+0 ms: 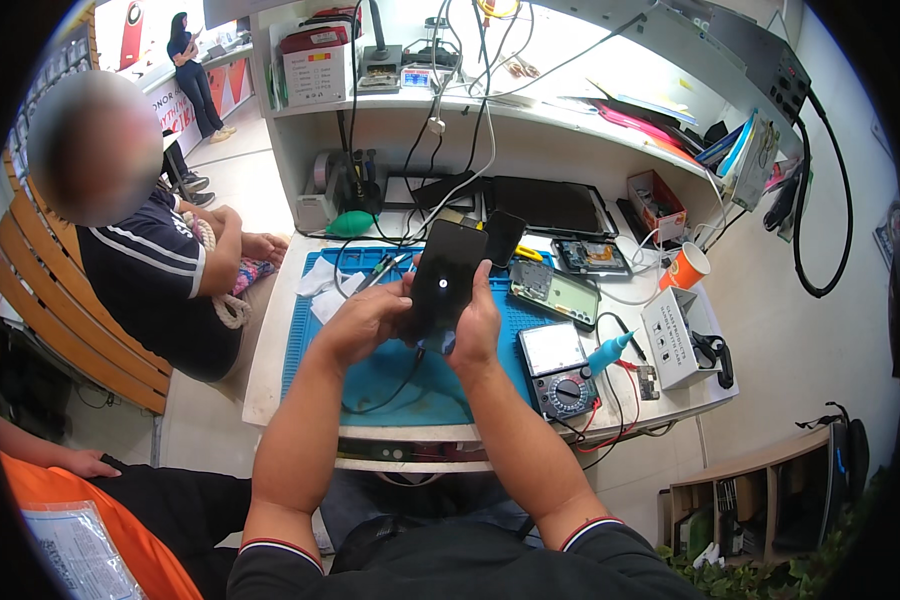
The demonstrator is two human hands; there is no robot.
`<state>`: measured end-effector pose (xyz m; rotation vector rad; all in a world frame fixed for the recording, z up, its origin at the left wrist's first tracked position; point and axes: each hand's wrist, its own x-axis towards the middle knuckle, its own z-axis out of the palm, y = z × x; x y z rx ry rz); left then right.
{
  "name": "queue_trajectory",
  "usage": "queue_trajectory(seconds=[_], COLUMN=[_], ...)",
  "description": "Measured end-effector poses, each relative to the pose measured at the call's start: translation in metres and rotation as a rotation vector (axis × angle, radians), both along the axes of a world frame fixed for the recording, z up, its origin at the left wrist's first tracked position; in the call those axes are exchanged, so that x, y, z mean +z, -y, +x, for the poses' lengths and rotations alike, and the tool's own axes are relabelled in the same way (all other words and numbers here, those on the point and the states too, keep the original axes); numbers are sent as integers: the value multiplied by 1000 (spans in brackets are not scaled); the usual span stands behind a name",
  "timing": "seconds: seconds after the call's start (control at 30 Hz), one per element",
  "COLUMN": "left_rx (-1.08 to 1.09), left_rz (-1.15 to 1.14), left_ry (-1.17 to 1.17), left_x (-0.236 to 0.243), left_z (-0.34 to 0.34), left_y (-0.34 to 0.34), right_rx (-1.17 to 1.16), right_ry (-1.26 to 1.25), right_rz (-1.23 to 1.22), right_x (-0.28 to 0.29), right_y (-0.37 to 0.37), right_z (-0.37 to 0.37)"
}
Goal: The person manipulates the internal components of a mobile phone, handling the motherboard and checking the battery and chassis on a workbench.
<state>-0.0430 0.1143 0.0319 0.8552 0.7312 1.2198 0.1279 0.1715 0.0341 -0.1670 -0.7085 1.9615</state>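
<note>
Phone: dark phone (444,282) held upright above the blue mat (320,340), screen black with one small white dot, a cable (390,392) hanging from its lower end.
Left hand: left hand (363,322) grips the phone's left edge, fingers wrapped on it.
Right hand: right hand (478,322) clasps the right edge and bottom corner.
Doing it well: I judge both hands should hold by the edges only, keep the cable slack and stay over the mat.
Beside: multimeter (562,380) just right of the hands on the surface (270,380); blue bottle (604,354) beyond it.
Farther: opened phone (555,292), orange cup (686,267), then tablet (550,206) by the shelf (410,102).
</note>
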Motion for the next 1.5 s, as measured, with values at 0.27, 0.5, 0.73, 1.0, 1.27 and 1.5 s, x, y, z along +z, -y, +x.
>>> queue_trajectory(seconds=[0.27, 0.5, 0.73, 1.0, 1.27, 1.5], left_rx=[11, 74, 67, 77, 76, 43], left_rz=[1, 40, 42, 64, 23, 31], left_ry=[-45, -117, -120, -164, -130, -120], left_x=[-2, 4, 12, 10, 11, 11], left_z=[-1, 8, 13, 11, 11, 10], left_y=[0, 1, 3, 4, 4, 6], right_rx=[-17, -5, 2, 4, 8, 40], right_ry=[30, 14, 0, 9, 56, 15], right_rz=[26, 10, 4, 1, 42, -22], right_x=[2, 0, 0, 3, -1, 1], right_y=[1, 0, -1, 1, -3, -1], right_z=[1, 1, 0, 1, 2, 1])
